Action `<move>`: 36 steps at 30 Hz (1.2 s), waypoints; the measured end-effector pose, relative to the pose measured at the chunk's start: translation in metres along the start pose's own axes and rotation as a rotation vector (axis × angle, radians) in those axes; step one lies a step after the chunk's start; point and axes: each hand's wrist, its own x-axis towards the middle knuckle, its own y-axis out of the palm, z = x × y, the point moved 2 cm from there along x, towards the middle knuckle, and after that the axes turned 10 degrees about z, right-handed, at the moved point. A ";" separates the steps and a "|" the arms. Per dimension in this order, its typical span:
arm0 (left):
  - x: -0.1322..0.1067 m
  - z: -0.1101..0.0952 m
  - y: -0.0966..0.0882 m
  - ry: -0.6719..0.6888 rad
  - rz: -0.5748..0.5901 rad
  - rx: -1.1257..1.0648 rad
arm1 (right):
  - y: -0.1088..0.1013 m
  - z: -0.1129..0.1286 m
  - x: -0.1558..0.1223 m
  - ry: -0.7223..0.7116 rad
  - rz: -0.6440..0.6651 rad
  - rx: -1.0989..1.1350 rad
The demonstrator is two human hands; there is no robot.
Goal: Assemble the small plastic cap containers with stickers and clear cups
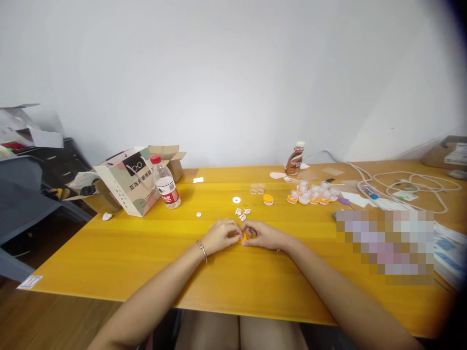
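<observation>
My left hand (pixel 223 235) and my right hand (pixel 263 235) meet at the middle of the table, both with fingers closed on a small round orange plastic part (pixel 243 237). Fingers cover much of that part, so its exact kind is hidden. Just beyond my fingertips lie several small white gear-like pieces (pixel 239 212). Behind them is a white ring-shaped disc (pixel 237 200). Further right rests a round orange and white plastic piece (pixel 268 199), with two clear rings (pixel 253 190) near it. A tiny white piece (pixel 199 214) lies to the left.
Clear and orange round pieces (pixel 314 193) cluster at the right, before a brown drink bottle (pixel 295 159). A red-capped water bottle (pixel 166 187) and a paper bag (pixel 127 182) stand left. White cables (pixel 412 177) and papers spread over the right side. A wall closes off the back.
</observation>
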 end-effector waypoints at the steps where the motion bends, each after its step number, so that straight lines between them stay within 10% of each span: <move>1: 0.000 0.000 0.001 -0.011 0.005 0.002 | 0.000 0.000 0.000 -0.003 -0.002 -0.001; 30: 0.003 -0.008 0.004 -0.178 0.014 0.066 | -0.002 0.008 0.001 -0.052 -0.046 -0.073; 36: 0.002 -0.014 -0.007 -0.146 -0.165 0.056 | -0.005 0.009 0.003 -0.093 -0.112 0.336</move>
